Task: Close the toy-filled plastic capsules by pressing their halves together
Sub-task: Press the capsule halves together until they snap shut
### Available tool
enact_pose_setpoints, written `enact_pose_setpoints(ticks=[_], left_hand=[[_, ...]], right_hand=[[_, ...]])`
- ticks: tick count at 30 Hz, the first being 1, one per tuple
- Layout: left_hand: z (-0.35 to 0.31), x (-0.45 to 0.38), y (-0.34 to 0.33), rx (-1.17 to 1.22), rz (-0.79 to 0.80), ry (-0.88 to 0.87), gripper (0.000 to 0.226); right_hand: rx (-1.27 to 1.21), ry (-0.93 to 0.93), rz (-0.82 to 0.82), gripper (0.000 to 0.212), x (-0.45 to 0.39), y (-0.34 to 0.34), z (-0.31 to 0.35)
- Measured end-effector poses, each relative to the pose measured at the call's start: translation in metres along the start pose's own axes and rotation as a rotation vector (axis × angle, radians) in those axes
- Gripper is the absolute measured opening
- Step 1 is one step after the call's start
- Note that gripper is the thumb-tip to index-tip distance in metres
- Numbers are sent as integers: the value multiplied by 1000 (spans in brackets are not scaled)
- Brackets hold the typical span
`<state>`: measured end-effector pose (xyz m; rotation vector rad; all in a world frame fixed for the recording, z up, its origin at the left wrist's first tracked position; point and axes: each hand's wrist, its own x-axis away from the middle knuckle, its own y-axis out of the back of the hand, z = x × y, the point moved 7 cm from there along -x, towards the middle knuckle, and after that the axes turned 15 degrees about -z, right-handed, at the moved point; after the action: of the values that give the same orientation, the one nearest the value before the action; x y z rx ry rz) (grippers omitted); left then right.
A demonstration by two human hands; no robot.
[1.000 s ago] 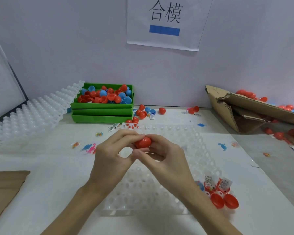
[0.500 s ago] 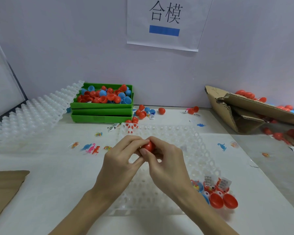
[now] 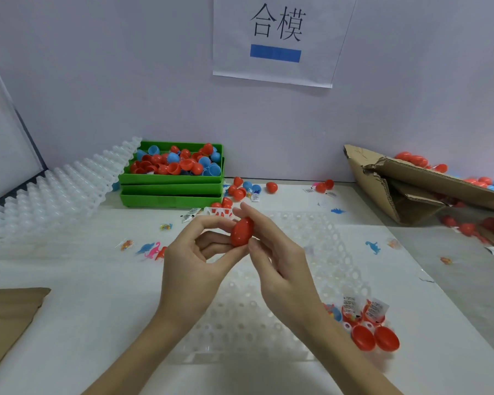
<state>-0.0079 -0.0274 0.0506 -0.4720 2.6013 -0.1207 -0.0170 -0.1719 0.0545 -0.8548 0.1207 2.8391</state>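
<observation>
A red egg-shaped capsule [image 3: 242,231] with its two halves joined is held above the clear plastic holder tray [image 3: 271,317]. My left hand [image 3: 196,262] pinches its left side with thumb and fingertips. My right hand [image 3: 277,258] holds its right side between thumb and fingers. At the tray's near right corner sit open red capsule halves [image 3: 374,339] and capsules with packeted toys [image 3: 364,309] sticking out.
Stacked green bins [image 3: 171,192] of loose red and blue halves stand at the back. White holder trays [image 3: 54,192] lean at the left. A torn cardboard box [image 3: 411,192] with finished capsules lies at the right. Small dinosaur toys [image 3: 151,249] and loose capsules [image 3: 241,189] scatter the table.
Both hands have risen and spread a little, and the capsule has turned from lying sideways between the fingers to standing more upright and more exposed.
</observation>
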Motion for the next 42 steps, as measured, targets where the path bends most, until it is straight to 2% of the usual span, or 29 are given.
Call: enact_pose_setpoints(ticks=[6, 9, 11, 15, 17, 25, 32, 36, 42], left_hand=[[15, -1, -3, 123, 9, 270, 30], [21, 1, -8, 239, 104, 455, 29], [24, 4, -13, 318, 183, 576, 24], [26, 9, -20, 461, 244, 723, 57], [25, 10, -22, 510, 249, 726, 57], [28, 9, -20, 501, 216, 657, 21], [28, 7, -19, 488, 184, 569, 22], [32, 7, -19, 425, 226, 585, 21], [36, 13, -26, 449, 336, 711, 46]], right_hand=[[-35, -1, 128, 64, -3, 1, 1], [135, 129, 96, 59, -4, 2, 3], [217, 199, 14, 53, -5, 4, 4], [269, 255, -55, 46, -3, 4, 5], [291, 262, -34, 45, -2, 2, 4], [353, 304, -29, 45, 1, -1, 9], [411, 373, -36, 42, 1, 0, 13], [434, 320, -14, 40, -1, 1, 6], [405, 327, -65, 52, 0, 4, 5]])
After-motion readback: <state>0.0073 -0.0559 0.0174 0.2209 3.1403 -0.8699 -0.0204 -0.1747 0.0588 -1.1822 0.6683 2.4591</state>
